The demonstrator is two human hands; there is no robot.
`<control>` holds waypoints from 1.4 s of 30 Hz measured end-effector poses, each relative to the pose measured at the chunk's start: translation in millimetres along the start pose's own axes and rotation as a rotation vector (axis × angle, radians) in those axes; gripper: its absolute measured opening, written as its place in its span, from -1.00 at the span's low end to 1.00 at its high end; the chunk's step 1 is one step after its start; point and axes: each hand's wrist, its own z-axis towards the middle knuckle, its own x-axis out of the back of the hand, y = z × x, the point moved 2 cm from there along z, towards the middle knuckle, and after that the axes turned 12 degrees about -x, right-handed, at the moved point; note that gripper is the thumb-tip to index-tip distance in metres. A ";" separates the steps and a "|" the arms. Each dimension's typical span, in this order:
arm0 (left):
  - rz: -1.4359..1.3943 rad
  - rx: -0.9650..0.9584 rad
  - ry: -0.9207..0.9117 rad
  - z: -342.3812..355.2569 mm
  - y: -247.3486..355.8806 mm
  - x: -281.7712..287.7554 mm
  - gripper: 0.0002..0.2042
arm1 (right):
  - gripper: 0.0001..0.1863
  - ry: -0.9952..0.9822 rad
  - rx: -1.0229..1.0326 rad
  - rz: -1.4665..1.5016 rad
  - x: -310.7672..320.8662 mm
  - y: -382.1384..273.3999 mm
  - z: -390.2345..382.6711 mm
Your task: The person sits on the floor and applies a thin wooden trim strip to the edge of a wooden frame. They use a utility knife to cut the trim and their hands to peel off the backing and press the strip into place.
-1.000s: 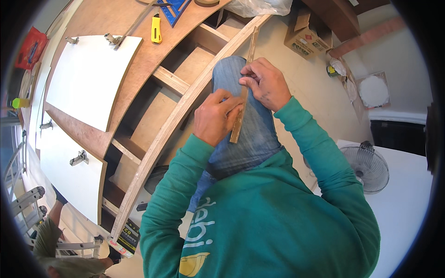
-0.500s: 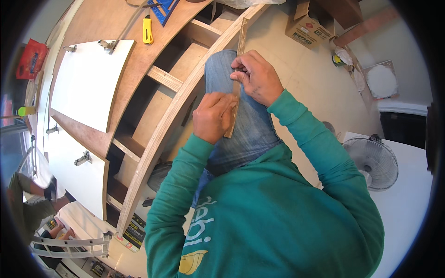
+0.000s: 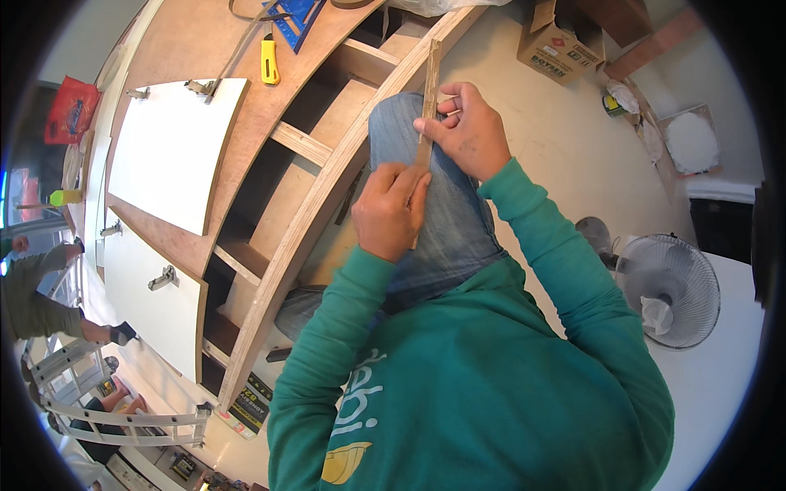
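Pale workshop floor (image 3: 565, 155) is filling the right half of what I am watching, with a plywood cabinet carcass (image 3: 286, 221) lying across the frame from about seven o'clock up to twelve o'clock, its open bays facing me and two white doors (image 3: 176, 151) sitting on its left face. I am seeing the person's denim-clad knee (image 3: 442, 213) raised at the centre, and a thin wooden strip (image 3: 425, 123) is resting along it, running from near the middle up toward twelve o'clock. The right hand (image 3: 467, 131) is clenching the strip's upper part between thumb and fingers, its grip closed on the wood, with what looks like a thin nail or pin showing between two fingers, though it is too small for me to tell. The left hand (image 3: 391, 211) is pinching the strip's lower part, its grip also closed on it, just below the right hand. A yellow utility knife (image 3: 269, 63) and a blue square (image 3: 295, 12) are lying on the cabinet's top panel at eleven o'clock. A cardboard box (image 3: 561, 41) is sitting at one o'clock, a white fan (image 3: 667, 290) at three o'clock, and another person's arm (image 3: 41, 303) is showing at nine o'clock.
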 end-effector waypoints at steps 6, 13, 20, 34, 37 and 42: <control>-0.022 0.033 0.011 -14.6 1.6 6.1 -0.83 | -0.55 -0.107 0.015 -0.041 -12.8 4.3 18.5; 0.020 0.050 -0.008 0.4 2.8 -1.3 -0.92 | -0.61 -0.099 0.012 0.077 -18.1 10.4 24.7; 0.220 0.055 -0.149 -8.4 2.1 -25.8 -0.95 | -0.61 -0.041 0.037 0.071 -25.0 10.9 20.3; 0.115 0.104 -0.127 -18.2 -4.1 -29.2 -0.93 | -0.68 0.409 0.709 -0.148 10.2 -30.3 -26.1; 0.118 0.072 -0.116 -15.8 -5.6 -29.1 -0.94 | -0.69 -0.207 0.627 -0.005 8.4 -14.6 -39.7; 0.007 0.073 -0.078 -21.9 -7.4 -24.5 -0.95 | -0.69 -0.466 0.351 0.171 4.3 15.6 -29.9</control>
